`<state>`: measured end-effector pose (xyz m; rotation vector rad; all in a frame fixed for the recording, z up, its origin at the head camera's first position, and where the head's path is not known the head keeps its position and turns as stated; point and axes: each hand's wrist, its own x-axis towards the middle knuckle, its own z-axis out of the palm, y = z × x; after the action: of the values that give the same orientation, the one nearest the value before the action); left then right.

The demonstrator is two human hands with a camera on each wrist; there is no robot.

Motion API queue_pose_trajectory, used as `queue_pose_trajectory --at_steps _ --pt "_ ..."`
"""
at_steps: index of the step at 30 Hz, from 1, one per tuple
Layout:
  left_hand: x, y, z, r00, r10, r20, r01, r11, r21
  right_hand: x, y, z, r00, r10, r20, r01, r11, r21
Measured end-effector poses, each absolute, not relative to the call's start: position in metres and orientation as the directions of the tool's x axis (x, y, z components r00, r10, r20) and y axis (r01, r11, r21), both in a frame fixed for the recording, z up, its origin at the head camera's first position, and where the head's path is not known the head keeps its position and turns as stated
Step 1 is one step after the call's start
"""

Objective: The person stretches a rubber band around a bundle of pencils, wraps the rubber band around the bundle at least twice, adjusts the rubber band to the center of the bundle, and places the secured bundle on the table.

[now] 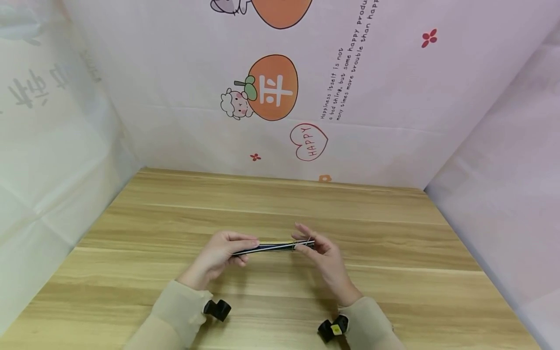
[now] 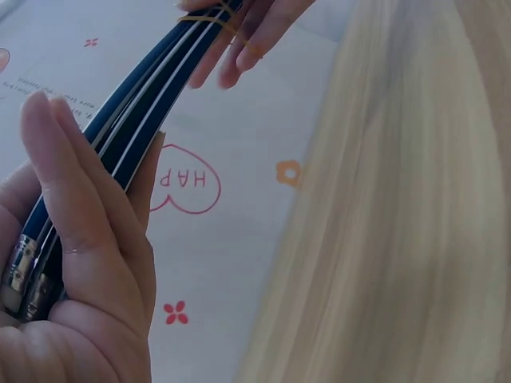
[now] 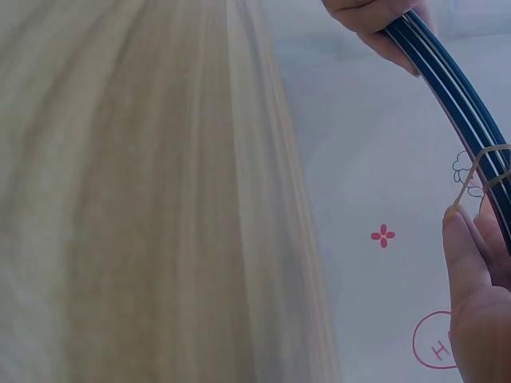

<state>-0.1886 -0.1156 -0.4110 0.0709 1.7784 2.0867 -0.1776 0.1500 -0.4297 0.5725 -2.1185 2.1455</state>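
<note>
A bundle of dark blue pencils point(image 1: 273, 247) with pale stripes is held level above the table. My left hand point(image 1: 217, 253) grips one end, where metal ferrules and erasers point(image 2: 22, 267) show against the palm in the left wrist view. A thin tan rubber band point(image 3: 469, 179) loops round the bundle near its other end. My right hand point(image 1: 329, 257) is at that end, its fingertips pinching a stretched strand of the band in the right wrist view. Part of the right hand lies outside that view.
Beneath both hands spreads a wood-grain table point(image 1: 280, 204). A white printed sheet point(image 1: 183, 121) rises behind its far edge, and pale sheets flank it left point(image 1: 52, 170) and right point(image 1: 512, 184). Each wrist bears a black camera point(image 1: 218, 309).
</note>
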Motion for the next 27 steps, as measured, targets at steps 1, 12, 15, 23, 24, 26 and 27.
queue_pose_trajectory --at_steps 1,12,15,23,24,26,27 --pt "-0.188 -0.117 -0.41 -0.92 0.331 -0.208 -0.254 -0.102 0.962 -0.177 0.15 -0.43 -0.926 -0.22 0.306 -0.303 -0.047 -0.952" --pt "-0.186 -0.121 -0.397 -0.924 0.327 -0.199 -0.214 -0.011 0.977 -0.174 0.149 -0.425 -0.945 -0.224 0.24 -0.244 -0.011 -0.97" --pt "-0.186 -0.12 -0.398 -0.924 0.328 -0.197 -0.213 -0.013 0.977 -0.174 0.149 -0.423 -0.955 -0.186 0.23 -0.229 -0.024 -0.973" --pt "-0.186 -0.118 -0.398 -0.928 0.325 -0.184 -0.21 -0.047 0.977 -0.174 0.15 -0.423 -0.965 -0.129 0.229 -0.226 -0.031 -0.974" --pt "-0.186 -0.118 -0.398 -0.928 0.326 -0.182 -0.21 -0.051 0.976 -0.174 0.15 -0.424 -0.962 -0.129 0.239 -0.236 -0.037 -0.971" --pt "-0.186 -0.117 -0.398 -0.927 0.332 -0.176 -0.205 -0.057 0.977 -0.173 0.15 -0.424 -0.954 -0.13 0.269 -0.265 -0.052 -0.963" --pt "-0.186 -0.117 -0.398 -0.926 0.336 -0.171 -0.202 -0.059 0.978 -0.173 0.15 -0.424 -0.949 -0.133 0.285 -0.278 -0.066 -0.958"
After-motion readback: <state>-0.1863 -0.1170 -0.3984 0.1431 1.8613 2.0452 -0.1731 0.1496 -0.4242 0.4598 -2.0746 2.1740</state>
